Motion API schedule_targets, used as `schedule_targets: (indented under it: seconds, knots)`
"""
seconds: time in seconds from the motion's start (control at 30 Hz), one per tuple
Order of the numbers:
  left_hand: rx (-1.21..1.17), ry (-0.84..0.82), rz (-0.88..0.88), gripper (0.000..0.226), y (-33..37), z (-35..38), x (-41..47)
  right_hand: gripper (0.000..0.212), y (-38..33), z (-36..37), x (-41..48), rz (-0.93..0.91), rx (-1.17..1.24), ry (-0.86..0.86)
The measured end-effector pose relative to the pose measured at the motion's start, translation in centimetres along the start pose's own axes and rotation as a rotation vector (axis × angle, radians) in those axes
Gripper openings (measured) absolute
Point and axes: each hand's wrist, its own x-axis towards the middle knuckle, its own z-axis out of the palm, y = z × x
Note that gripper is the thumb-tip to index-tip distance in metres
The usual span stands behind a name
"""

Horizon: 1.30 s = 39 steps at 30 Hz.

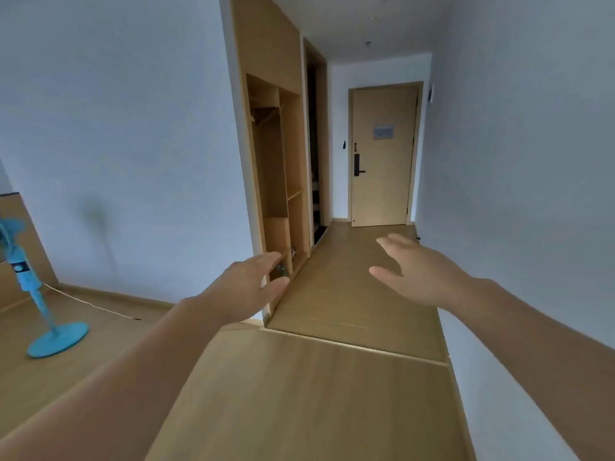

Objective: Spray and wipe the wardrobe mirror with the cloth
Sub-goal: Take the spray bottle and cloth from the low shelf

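Observation:
A tall wooden wardrobe [266, 61] stands against the left wall, seen edge-on, with open shelves and a hanging rail. No mirror, spray bottle or cloth shows clearly; small unclear objects [282, 268] sit on its lowest shelf. My left hand [248, 287] is stretched forward, fingers apart and empty, in front of the wardrobe's lower corner. My right hand [419, 272] is also held out over the floor, open and empty, to the right of the wardrobe.
A wooden floor corridor [349, 294] runs ahead to a closed wooden door [382, 154] with a dark lock. A dark opening [314, 144] lies past the wardrobe. A blue standing fan [36, 294] with a white cord stands at the left. White walls flank both sides.

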Motion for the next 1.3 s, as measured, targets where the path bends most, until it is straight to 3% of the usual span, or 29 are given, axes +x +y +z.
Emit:
schedule_targets:
  seconds: [0.13, 0.33, 0.53, 0.67, 0.93, 1.3]
  knots:
    - [-0.002, -0.074, 0.006, 0.064, -2.3, 2.8, 3.3, 0.071, 1.5, 2.4, 1.5, 0.095, -0.019, -0.064]
    - [-0.037, -0.161, 0.033, 0.084, -4.2, 7.1, 7.8, 0.071, 5.0, 5.1, 2.8, 0.181, -0.011, -0.122]
    - [-0.07, -0.228, 0.045, 0.064, -3.8, 12.4, 13.0, 0.07, 10.3, 8.1, 5.1, 0.216, -0.028, -0.156]
    - [-0.152, -0.206, 0.007, 0.061, -2.8, 16.7, 16.8, 0.069, 15.6, 10.7, 7.7, 0.214, -0.016, -0.183]
    - [-0.037, -0.275, -0.064, 0.065, -0.1, 23.5, 24.6, 0.068, 26.1, 13.4, 15.4, 0.141, 0.022, -0.253]
    - [-0.059, -0.291, -0.124, 0.064, -0.4, 29.1, 33.8, 0.069, 32.7, 17.4, 25.3, 0.086, 0.051, -0.349]
